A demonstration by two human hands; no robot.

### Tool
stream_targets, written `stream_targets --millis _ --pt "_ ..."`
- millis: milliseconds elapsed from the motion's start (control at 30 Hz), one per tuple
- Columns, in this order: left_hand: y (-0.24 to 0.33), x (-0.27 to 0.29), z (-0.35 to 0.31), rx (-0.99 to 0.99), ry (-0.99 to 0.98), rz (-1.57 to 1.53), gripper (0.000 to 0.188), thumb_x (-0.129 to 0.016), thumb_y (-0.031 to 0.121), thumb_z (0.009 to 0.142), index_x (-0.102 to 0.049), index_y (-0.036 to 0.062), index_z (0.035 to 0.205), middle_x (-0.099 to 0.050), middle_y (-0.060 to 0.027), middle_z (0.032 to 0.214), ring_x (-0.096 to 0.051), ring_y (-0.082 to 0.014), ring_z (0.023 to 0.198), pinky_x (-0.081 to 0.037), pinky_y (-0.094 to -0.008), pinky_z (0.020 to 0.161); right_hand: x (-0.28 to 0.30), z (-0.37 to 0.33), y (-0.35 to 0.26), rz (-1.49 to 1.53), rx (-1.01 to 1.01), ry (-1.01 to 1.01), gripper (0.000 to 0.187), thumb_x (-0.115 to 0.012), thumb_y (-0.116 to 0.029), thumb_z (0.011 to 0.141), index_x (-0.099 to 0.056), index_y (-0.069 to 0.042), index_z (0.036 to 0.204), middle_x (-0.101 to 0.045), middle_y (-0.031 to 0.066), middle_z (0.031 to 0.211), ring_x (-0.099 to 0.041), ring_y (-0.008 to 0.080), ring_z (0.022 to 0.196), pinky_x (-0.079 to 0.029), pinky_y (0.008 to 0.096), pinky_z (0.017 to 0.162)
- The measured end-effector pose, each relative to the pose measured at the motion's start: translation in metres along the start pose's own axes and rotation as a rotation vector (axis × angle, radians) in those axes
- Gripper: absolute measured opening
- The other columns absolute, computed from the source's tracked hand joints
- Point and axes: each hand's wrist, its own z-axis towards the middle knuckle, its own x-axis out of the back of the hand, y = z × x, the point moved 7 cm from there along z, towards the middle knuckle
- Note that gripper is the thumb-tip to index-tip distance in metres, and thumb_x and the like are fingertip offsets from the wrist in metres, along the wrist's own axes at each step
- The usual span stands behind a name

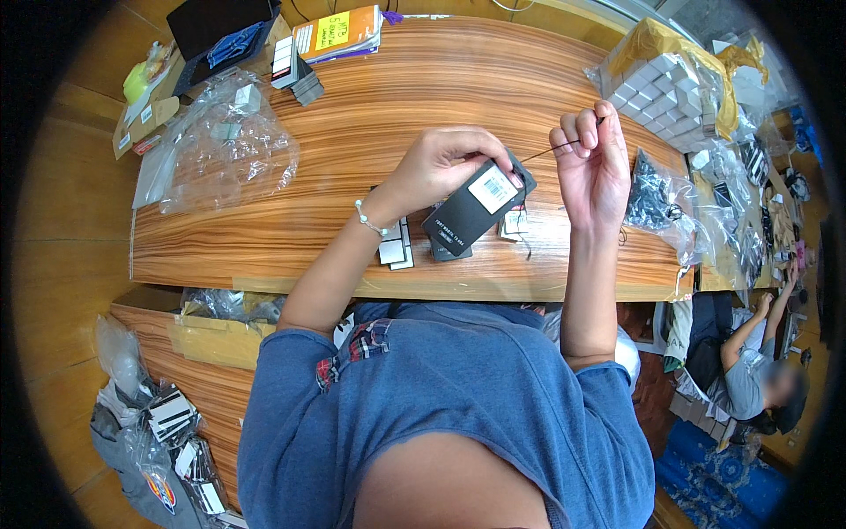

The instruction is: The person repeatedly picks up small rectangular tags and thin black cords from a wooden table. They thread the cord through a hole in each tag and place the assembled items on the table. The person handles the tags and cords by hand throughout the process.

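Note:
A black hang tag [463, 218] with a white barcode sticker is held at its upper end by my left hand [454, 163], thumb and fingers closed on it. From the tag's top a thin dark string [551, 152] runs up to the right, pulled taut. My right hand [595, 163] pinches the string's far end between thumb and fingers, raised above the table. Below the held tag lie more dark tags [452, 253], partly hidden. White cards with dark edges [398, 247] rest beside my left wrist, and a small white-labelled tag [514, 226] lies to the right.
The wood-grain table [379, 97] carries a crumpled clear plastic bag [233, 145] at left and a stack of notebooks [339, 35] behind it. To the right sit a bag of black strings [652, 189] and a wrapped pack of white boxes [656, 84]. Another person [749, 379] works at far right.

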Motion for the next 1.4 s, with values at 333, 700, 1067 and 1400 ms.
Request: stream_targets --millis 333,700,1067,1400 --pt "-0.007 -0.007 -0.004 0.198 0.043 0.028 0.026 -0.072 0.011 0.071 -0.059 -0.0028 0.089 -0.060 -0.0057 0.089 -0.057 -0.0131 0.086 -0.047 -0.0283 0.081 -0.022 -0.010 -0.001 -0.156 0.017 0.018 0.020 -0.051 -0.008 0.088 -0.049 -0.003 0.107 -0.054 0.0067 0.078 -0.047 0.0125 0.070 -0.041 0.0269 0.070" --pt "0.014 0.013 0.001 0.022 0.257 0.208 0.010 -0.062 0.009 0.078 -0.062 0.0019 0.086 -0.056 -0.0053 0.093 -0.052 -0.0137 0.090 -0.041 -0.0257 0.079 -0.009 -0.017 -0.002 -0.755 -0.065 0.125 0.010 -0.056 -0.004 0.084 -0.056 0.000 0.093 -0.059 0.0043 0.074 -0.055 0.0087 0.068 -0.043 0.0195 0.065" --pt "0.022 0.013 0.005 0.107 0.229 0.191 0.014 -0.060 0.014 0.080 -0.060 0.0006 0.083 -0.057 -0.0031 0.082 -0.051 -0.0120 0.079 -0.038 -0.0240 0.070 -0.018 -0.018 0.017 -0.822 -0.158 0.032 0.016 -0.056 0.003 0.080 -0.047 -0.001 0.092 -0.054 0.0017 0.071 -0.054 0.0080 0.068 -0.042 0.0201 0.062" --pt "0.014 0.015 0.008 0.193 0.135 0.238 0.016 -0.060 0.017 0.080 -0.062 0.0008 0.081 -0.058 -0.0019 0.078 -0.050 -0.0098 0.074 -0.036 -0.0228 0.066 -0.013 -0.018 0.021 -0.832 -0.216 0.009 0.018 -0.057 0.001 0.081 -0.046 -0.002 0.093 -0.054 0.0019 0.073 -0.055 0.0082 0.068 -0.043 0.0200 0.064"
